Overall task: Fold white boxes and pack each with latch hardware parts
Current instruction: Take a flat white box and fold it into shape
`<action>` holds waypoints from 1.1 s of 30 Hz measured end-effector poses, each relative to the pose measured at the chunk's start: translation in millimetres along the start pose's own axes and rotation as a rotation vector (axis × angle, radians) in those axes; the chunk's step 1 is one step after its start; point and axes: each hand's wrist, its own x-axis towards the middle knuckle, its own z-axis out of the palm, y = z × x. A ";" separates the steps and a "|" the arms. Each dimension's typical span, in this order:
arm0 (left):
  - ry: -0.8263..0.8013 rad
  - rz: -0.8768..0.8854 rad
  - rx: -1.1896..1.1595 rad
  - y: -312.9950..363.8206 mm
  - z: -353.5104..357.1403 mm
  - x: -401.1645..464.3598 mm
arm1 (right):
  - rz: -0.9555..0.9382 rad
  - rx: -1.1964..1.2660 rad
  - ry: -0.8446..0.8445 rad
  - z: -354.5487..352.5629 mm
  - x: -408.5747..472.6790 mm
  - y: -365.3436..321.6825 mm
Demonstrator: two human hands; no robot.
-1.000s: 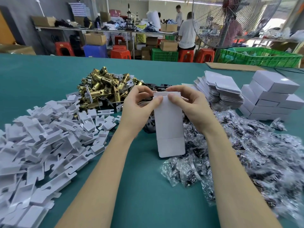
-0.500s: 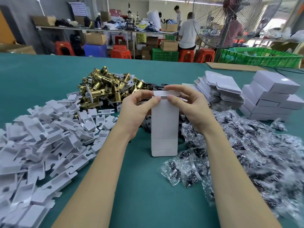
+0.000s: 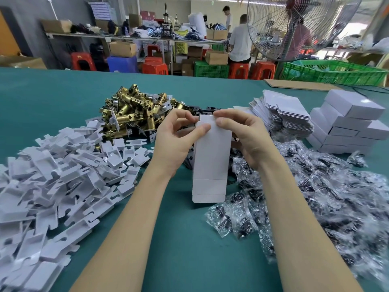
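A flat white box blank (image 3: 210, 163) hangs upright above the green table (image 3: 179, 249), held at its top end by both hands. My left hand (image 3: 179, 140) pinches the top left corner with thumb and fingers. My right hand (image 3: 244, 135) grips the top right edge, thumb on the front. The bottom flap of the blank is open. A heap of brass latch bodies (image 3: 134, 112) lies behind my left hand. Clear bags of dark screws (image 3: 315, 197) spread to the right. White card inserts (image 3: 52, 175) are piled at the left.
Flat box blanks (image 3: 282, 114) are stacked at the back right beside finished white boxes (image 3: 347, 125). Dark metal plates (image 3: 195, 111) lie behind the hands. A cardboard sheet (image 3: 299, 84), a green crate (image 3: 336, 73) and a big fan (image 3: 299, 26) stand beyond. People work at the far benches.
The box blank has swung from tilted to nearly upright and shifted slightly left. Both hands stay at its top end, fingers working the top flap.
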 end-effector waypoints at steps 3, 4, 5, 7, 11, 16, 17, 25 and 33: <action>0.000 -0.015 -0.003 -2.1 0.0 -0.4 | 0.001 0.004 -0.018 -3.1 -0.4 -0.3; -0.001 -0.019 -0.006 -3.0 0.3 -0.5 | 0.000 -0.004 -0.026 -3.9 -0.7 -0.2; -0.001 -0.021 -0.011 -3.3 0.2 -0.8 | -0.001 -0.012 -0.036 -4.6 -1.2 -0.2; 0.003 -0.026 -0.034 -2.2 0.4 -1.0 | -0.013 -0.017 -0.059 -5.5 -2.0 1.1; 0.027 -0.071 -0.114 2.4 0.3 -1.1 | -0.029 -0.051 -0.100 -4.2 -2.3 2.8; 0.073 -0.158 -0.268 6.7 4.4 -2.7 | -0.018 -0.020 -0.131 1.1 -3.8 3.6; 0.068 -0.168 -0.275 7.3 4.7 -2.6 | -0.026 -0.024 -0.123 1.7 -3.8 3.3; 0.059 -0.117 -0.226 7.6 4.0 -3.0 | -0.017 -0.010 -0.142 0.2 -3.3 3.2; 0.021 -0.090 -0.128 8.4 2.9 -3.5 | -0.006 0.026 -0.190 -2.6 -1.9 6.3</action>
